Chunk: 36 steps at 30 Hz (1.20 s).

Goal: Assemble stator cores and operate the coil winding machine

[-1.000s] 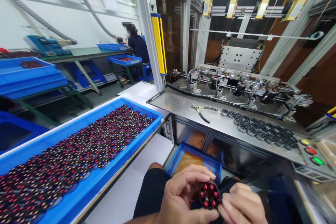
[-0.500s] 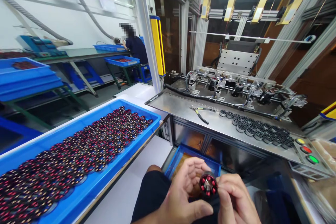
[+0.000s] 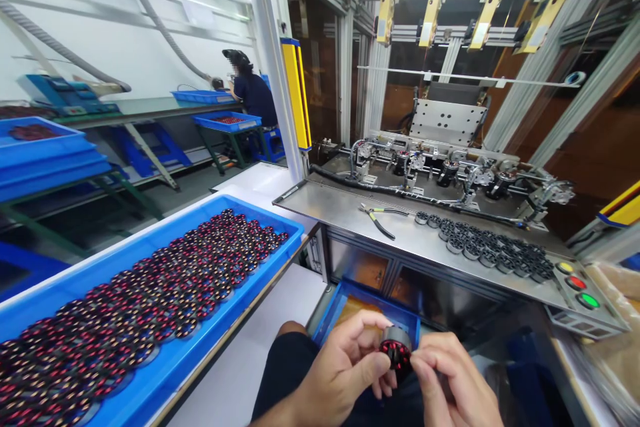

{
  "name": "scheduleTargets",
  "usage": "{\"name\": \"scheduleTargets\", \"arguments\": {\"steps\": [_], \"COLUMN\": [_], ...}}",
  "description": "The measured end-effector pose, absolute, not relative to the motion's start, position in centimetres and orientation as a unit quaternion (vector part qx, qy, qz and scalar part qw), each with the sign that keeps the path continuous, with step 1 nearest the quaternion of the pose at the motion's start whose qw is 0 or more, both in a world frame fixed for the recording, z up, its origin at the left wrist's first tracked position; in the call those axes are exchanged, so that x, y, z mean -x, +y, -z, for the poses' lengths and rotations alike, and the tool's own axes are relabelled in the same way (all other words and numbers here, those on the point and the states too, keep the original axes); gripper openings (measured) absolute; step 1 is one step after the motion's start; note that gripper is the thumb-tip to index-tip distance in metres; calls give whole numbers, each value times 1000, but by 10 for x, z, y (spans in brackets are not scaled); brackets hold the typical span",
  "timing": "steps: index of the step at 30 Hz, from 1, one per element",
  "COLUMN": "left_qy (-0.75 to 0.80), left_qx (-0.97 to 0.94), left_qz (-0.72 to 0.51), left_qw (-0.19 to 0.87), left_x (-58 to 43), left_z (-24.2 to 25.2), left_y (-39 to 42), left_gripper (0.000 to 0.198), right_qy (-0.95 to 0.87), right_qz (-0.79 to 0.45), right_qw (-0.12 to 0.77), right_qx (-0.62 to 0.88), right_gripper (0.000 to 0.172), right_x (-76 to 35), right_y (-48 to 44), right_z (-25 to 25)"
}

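My left hand (image 3: 340, 367) and my right hand (image 3: 450, 373) both pinch one small round stator (image 3: 395, 345), black with red copper windings, low in the view above my lap. The fingers of each hand are closed on its rim. It is tilted, so its grey outer side shows on top. A long blue tray (image 3: 240, 307) full of several like wound stators (image 3: 165, 287) lies to my left. On the steel bench (image 3: 340, 210) ahead lie rows of several dark unwound cores (image 3: 490, 250).
Pliers (image 3: 377, 220) rest on the bench beside the cores. Behind them stands a winding machine (image 3: 450, 167) with yellow hanging units. Three buttons, yellow, red and green (image 3: 577, 283), sit at the right. A small blue bin (image 3: 350, 303) is under the bench. Another person (image 3: 253, 93) works at a far table.
The stator has been turned in my fingers from facing me to tilted with its grey side up. My hands shifted slightly up. The view has dipped a little.
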<state>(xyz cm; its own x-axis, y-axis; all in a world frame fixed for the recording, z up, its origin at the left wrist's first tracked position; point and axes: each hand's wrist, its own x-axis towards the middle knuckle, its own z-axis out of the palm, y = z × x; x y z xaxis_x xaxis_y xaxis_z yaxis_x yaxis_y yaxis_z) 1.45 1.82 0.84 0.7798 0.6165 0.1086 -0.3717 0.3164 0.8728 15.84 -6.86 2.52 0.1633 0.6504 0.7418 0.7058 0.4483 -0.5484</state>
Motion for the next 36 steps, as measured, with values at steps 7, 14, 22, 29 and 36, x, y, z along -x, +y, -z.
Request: {"name": "scheduleTargets", "arguments": {"steps": [7, 14, 22, 29, 36], "left_qy": [49, -29, 61, 63, 60], "left_qx": [-483, -398, -417, -473, -606], "left_qz": [-332, -387, -271, -244, -444], "left_qw": [809, 831, 866, 844, 658], "left_x": [-13, -13, -20, -21, -22], "left_z": [-8, -16, -7, 1, -8], "left_y": [19, 19, 16, 20, 9], "left_gripper": [37, 28, 52, 28, 34], "right_qy": [-632, -640, -716, -701, -588], "right_qz": [20, -48, 44, 78, -102], "right_qw": [557, 550, 509, 493, 587], "right_qx": [538, 534, 476, 510, 547], "right_gripper": [16, 15, 9, 9, 12], "right_x": [-158, -163, -169, -174, -168], "right_y": [-68, -65, -67, -70, -70], "right_z": [-28, -34, -40, -40, -23]}}
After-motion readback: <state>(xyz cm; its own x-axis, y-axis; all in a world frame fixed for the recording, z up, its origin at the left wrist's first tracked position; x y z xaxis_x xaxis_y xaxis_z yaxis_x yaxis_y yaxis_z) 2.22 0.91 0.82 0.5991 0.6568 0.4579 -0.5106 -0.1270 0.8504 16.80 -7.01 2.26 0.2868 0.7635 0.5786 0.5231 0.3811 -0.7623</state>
